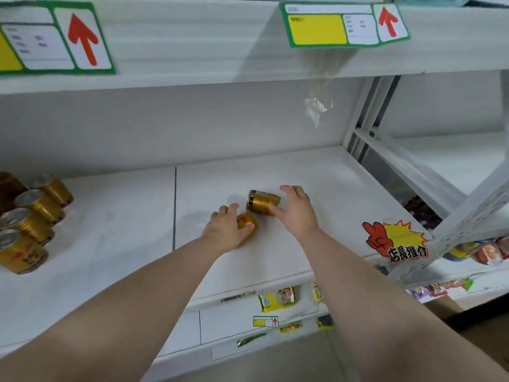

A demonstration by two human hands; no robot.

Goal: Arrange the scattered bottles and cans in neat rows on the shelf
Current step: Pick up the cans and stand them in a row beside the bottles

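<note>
Left hand (224,230): low centre of the frame, palm down over a gold can lying on its side, grip curled round its barrel and holding it, fingers draped across the top.
Near can (248,223): flat on the white shelf (275,257), mostly covered by the hand, only its right end and part of the side showing.
Right hand (296,210): just right of centre, grip spread wide, thumb low against the side of the second can, fingers arched past its far end; touching it, not yet closed.
Far can (263,202): also tipped over, lying crosswise, dark label panel up, just beyond the near can and close to touching it.
How they handle: likely rigid metal, smooth and a bit slick. Weight I can't judge, since sealed or empty doesn't show. On their sides they look ready to roll, so a loose pinch seems risky.
Where to hold: my call is around the middle of the barrel, thumb opposite fingers, then tip upright onto the base. The rims look like a poor purchase.
Standing row (30,216): left edge of the frame, matching gold cans upright in a line running back along the shelf, well apart from both hands.
Destination: judged to be next to that row.
</note>
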